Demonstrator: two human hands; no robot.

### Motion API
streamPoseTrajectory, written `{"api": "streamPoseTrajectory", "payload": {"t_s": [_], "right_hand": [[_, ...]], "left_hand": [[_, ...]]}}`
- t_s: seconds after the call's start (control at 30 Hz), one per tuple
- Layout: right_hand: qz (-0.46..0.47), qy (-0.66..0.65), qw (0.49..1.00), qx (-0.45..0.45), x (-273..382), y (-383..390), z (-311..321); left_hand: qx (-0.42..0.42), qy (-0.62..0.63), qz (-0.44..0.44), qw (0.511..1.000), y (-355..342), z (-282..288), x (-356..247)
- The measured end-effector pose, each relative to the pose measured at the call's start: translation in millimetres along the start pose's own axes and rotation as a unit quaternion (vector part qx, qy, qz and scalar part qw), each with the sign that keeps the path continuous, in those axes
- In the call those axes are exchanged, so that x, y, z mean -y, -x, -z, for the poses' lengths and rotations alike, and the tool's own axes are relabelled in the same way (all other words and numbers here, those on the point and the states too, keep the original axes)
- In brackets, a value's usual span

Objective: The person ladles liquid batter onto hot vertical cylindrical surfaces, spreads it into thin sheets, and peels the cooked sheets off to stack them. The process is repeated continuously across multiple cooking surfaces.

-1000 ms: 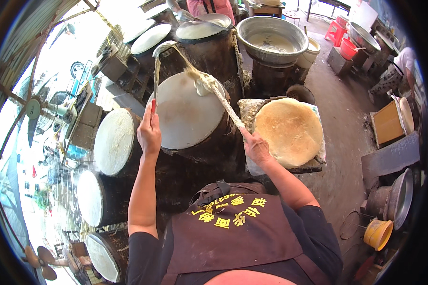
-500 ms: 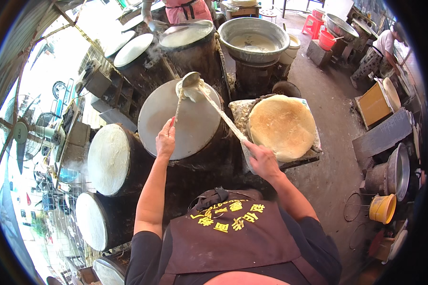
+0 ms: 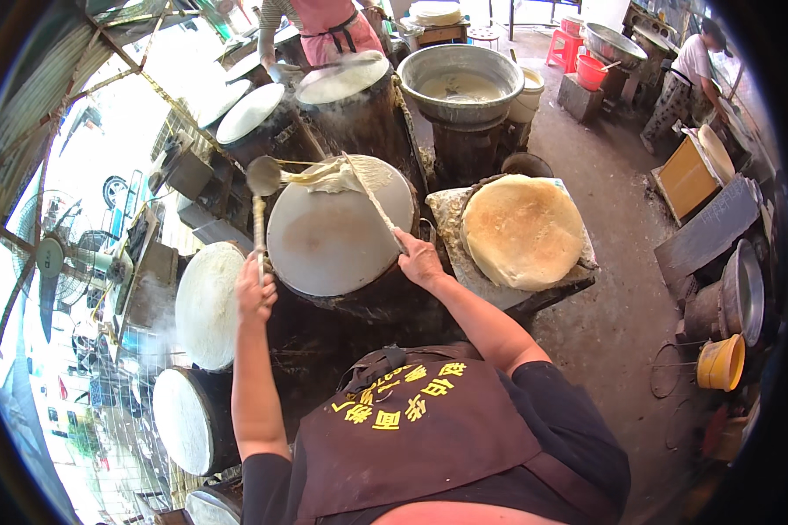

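Observation:
My left hand (image 3: 254, 293) grips the long handle of a metal ladle (image 3: 262, 178), whose bowl hangs at the far left edge of a round grey griddle (image 3: 337, 232). White batter (image 3: 331, 179) trails from the ladle across the griddle's far rim. My right hand (image 3: 418, 258) holds a thin wooden spreader stick (image 3: 369, 197) that reaches into that batter. A stack of large round browned flatbreads (image 3: 523, 230) lies to the right of the griddle.
Other round griddles stand on drums at left (image 3: 207, 304) and behind (image 3: 343, 80). A big metal basin of batter (image 3: 461, 80) sits at the back. A person in a pink apron (image 3: 324, 22) works beyond. A yellow bucket (image 3: 721, 361) sits on the floor at right.
The ladle has swung left, off the middle of the griddle to its left edge, and my left hand has drawn back with it. The spreader now lies in the poured batter.

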State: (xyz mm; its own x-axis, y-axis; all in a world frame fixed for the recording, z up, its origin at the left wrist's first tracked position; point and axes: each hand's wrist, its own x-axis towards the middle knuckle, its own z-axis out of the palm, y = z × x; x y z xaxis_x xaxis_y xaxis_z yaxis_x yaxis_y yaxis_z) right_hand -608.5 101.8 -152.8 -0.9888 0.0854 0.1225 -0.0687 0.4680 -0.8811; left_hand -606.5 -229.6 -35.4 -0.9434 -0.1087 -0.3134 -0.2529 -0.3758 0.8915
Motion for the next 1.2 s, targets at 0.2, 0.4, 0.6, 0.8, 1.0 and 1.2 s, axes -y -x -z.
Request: {"api": "streamPoseTrajectory", "payload": {"t_s": [0.2,0.4,0.6,0.8,1.0,1.2], "right_hand": [[-0.018,0.033,0.999,-0.028,-3,-19,-2],[0.003,0.061,0.998,0.033,29,-42,-24],[-0.074,0.062,0.995,-0.01,34,-55,-12],[0.051,0.083,0.995,0.012,24,-73,-56],[-0.019,0.109,0.994,-0.012,27,-85,-20],[0.036,0.096,0.991,0.082,47,-77,-51]], "left_hand": [[0.083,0.114,-0.039,0.989,118,54,-72],[0.092,0.188,-0.044,0.977,191,46,-74],[0.172,0.237,0.006,0.956,203,38,-60],[0.284,0.313,0.048,0.905,201,38,-51],[0.278,0.299,0.002,0.913,219,31,-50],[0.281,0.301,0.002,0.911,227,18,-41]]}}
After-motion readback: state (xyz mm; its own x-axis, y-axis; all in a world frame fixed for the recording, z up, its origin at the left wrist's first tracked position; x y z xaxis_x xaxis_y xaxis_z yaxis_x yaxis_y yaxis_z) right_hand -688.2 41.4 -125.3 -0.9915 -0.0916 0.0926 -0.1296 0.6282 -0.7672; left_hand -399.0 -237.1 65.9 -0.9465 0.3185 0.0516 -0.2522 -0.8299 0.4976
